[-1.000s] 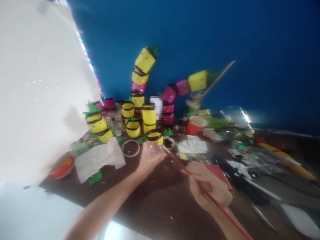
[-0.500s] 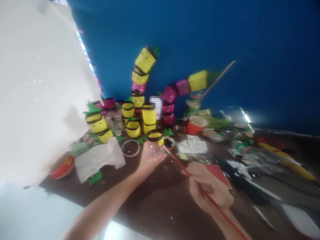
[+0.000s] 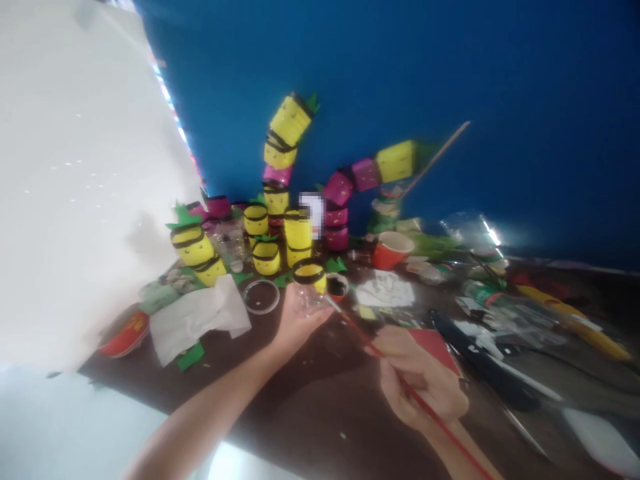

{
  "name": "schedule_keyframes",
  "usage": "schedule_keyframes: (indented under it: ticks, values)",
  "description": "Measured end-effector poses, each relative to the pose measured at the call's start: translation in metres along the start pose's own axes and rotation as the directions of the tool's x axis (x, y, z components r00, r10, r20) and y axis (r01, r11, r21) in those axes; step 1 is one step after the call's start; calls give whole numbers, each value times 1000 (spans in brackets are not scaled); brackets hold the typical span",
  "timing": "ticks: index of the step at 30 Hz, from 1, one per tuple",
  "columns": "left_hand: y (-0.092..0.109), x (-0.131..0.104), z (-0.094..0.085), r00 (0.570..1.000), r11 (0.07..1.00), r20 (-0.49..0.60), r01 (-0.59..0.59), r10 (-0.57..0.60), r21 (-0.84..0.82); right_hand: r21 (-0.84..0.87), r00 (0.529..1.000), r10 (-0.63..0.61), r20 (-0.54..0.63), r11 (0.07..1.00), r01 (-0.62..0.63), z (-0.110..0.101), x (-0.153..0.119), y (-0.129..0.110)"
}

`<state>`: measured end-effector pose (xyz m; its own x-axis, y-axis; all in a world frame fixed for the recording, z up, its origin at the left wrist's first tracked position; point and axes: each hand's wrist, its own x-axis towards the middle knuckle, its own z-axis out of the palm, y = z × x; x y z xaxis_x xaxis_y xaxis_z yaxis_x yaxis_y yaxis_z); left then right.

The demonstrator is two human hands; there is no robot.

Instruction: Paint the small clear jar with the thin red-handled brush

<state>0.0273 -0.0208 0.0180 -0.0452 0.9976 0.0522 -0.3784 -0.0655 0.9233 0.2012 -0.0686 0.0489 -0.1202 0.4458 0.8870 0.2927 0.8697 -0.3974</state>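
My left hand point(image 3: 299, 319) is wrapped round a clear plastic cup point(image 3: 310, 275) with yellow on its upper part and a black band at the rim. In my right hand point(image 3: 423, 377) is a long red paintbrush point(image 3: 443, 427), gripped between the fingers. The brush tip lies close to the right side of the cup; whether it touches cannot be made out. Behind the cup stand yellow containers with black bands point(image 3: 266, 258). A small round container with dark contents point(image 3: 337, 287) sits just to the right of the cup.
A white cloth point(image 3: 197, 317) and a clear ring point(image 3: 261, 297) lie to the left. An orange paper cup point(image 3: 393, 249) and crumpled tissue point(image 3: 385, 290) are at the right, with a black-handled tool point(image 3: 483, 363) and plastic scraps further over. Curved yellow and pink stacks point(image 3: 290, 123) rise behind.
The cup has turned slightly in my left hand, and the brush tip has dropped a little, away from the yellow part. My right hand has barely moved.
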Motion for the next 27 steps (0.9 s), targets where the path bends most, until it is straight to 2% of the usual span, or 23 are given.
schedule_keyframes:
  ticks: [14,19,27]
  values:
    - [-4,1,-3,998,994,-29,-55,58,96,-32,1000,-11,5,999,11,3,0,-1]
    - [-3,-1,-3,999,998,-26,-41,43,52,-34,1000,-23,21,999,24,0,2,-3]
    - [1,-4,-1,1000,1000,-22,2,-2,-4,-131,998,-22,-67,991,13,2,-2,-5]
